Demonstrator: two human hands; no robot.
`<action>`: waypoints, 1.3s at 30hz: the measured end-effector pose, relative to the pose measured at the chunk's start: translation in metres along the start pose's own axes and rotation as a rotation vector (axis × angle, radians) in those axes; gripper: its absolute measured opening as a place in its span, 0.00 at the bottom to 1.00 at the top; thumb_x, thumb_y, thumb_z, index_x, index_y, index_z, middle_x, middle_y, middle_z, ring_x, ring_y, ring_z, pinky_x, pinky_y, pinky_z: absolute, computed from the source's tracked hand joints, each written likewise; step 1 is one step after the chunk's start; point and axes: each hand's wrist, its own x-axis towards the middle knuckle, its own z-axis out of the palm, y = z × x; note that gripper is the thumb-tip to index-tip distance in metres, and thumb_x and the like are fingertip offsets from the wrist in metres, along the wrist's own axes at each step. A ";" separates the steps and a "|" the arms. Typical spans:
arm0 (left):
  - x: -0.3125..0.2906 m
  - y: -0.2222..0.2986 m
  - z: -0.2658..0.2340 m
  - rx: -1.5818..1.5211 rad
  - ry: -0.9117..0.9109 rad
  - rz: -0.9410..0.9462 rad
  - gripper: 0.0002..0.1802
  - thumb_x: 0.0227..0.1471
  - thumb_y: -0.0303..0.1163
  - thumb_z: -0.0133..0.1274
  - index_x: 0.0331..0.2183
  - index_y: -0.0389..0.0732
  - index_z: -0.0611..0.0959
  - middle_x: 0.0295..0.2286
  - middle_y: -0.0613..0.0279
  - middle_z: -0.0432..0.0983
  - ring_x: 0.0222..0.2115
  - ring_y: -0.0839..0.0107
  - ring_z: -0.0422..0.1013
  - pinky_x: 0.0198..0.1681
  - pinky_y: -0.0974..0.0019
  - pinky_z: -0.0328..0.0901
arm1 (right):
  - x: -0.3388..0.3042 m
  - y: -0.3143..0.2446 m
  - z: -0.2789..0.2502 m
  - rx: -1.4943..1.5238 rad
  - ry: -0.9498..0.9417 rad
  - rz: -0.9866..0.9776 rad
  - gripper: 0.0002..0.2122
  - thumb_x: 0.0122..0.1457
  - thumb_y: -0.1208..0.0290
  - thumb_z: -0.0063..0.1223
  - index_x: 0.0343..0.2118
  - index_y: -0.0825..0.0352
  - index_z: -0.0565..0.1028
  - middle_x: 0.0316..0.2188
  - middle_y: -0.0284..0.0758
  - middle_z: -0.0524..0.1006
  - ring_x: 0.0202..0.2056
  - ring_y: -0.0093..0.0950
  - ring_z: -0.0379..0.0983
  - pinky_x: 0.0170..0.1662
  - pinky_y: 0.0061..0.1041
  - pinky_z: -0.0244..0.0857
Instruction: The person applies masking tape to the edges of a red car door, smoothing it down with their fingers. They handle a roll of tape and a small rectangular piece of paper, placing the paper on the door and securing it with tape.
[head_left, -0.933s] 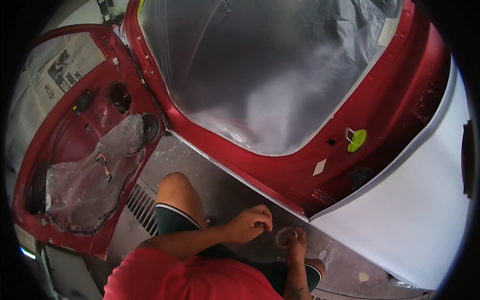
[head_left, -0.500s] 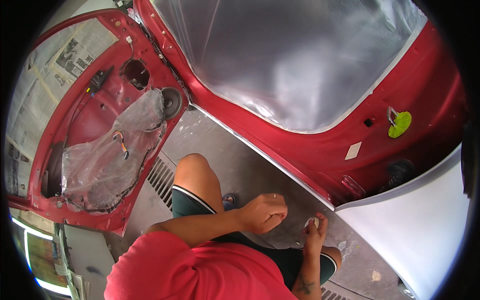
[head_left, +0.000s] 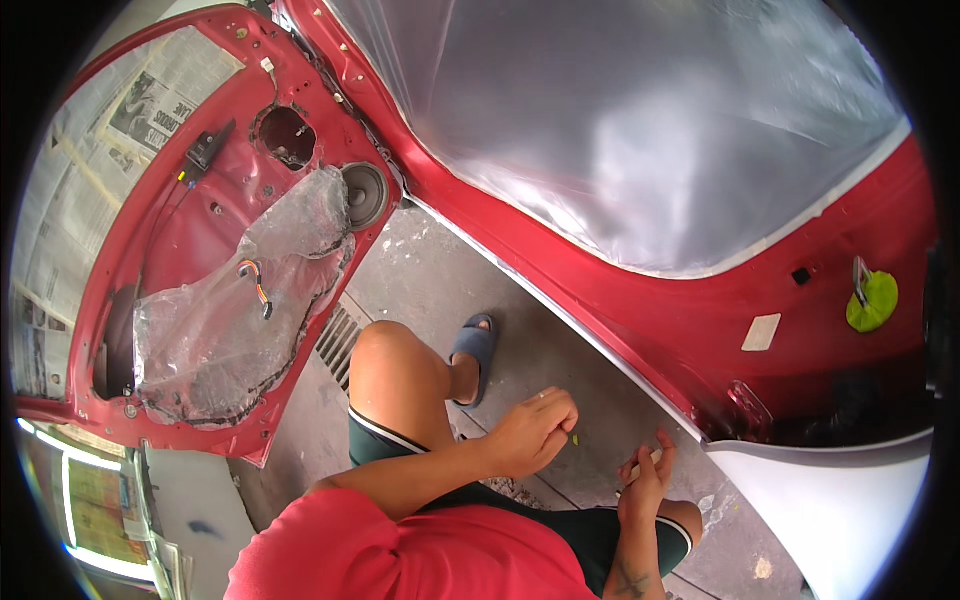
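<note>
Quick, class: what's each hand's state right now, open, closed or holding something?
Left hand: curled closed; whether it holds anything cannot be told.
Right hand: closed on a small pale object, partly hidden.

Landmark: the open red car door (head_left: 170, 250), its window covered with taped newspaper (head_left: 70, 230).
Floor: grey and worn, spreading to the right of the door; pale specks lie close by, and a cream patch (head_left: 763, 568) sits well apart from it.
Drain: a slotted grate (head_left: 337, 345) in the floor, just beside the door's lower right edge.
Car body: red frame, right of the door, its opening covered by translucent sheeting (head_left: 540, 120).
Light: white strips (head_left: 68, 490) below the door, lamps or reflections unclear; a soft glare on the sheeting.
Pale panel (head_left: 200, 490): directly below the door, dark smudge on it.
</note>
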 end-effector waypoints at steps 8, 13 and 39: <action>0.017 -0.026 -0.002 -0.146 0.143 0.097 0.06 0.49 0.16 0.59 0.28 0.38 0.84 0.26 0.58 0.81 0.27 0.56 0.78 0.33 0.57 0.71 | 0.010 0.008 -0.009 -0.101 0.089 0.017 0.23 0.74 0.76 0.52 0.70 0.60 0.66 0.30 0.28 0.72 0.24 0.21 0.68 0.32 0.26 0.68; 0.010 -0.034 0.003 -0.171 0.080 0.019 0.03 0.52 0.19 0.58 0.29 0.38 0.84 0.26 0.56 0.80 0.27 0.55 0.77 0.33 0.56 0.71 | 0.012 0.008 0.003 -0.111 0.095 0.057 0.23 0.74 0.76 0.52 0.70 0.60 0.66 0.29 0.28 0.72 0.24 0.21 0.68 0.31 0.26 0.67; 0.013 -0.022 0.040 0.197 -0.103 0.089 0.19 0.60 0.45 0.70 0.49 0.47 0.91 0.69 0.48 0.64 0.73 0.41 0.57 0.73 0.38 0.56 | -0.001 0.018 0.010 -1.010 -0.145 -0.384 0.23 0.66 0.68 0.64 0.61 0.67 0.70 0.31 0.53 0.84 0.32 0.56 0.84 0.36 0.49 0.73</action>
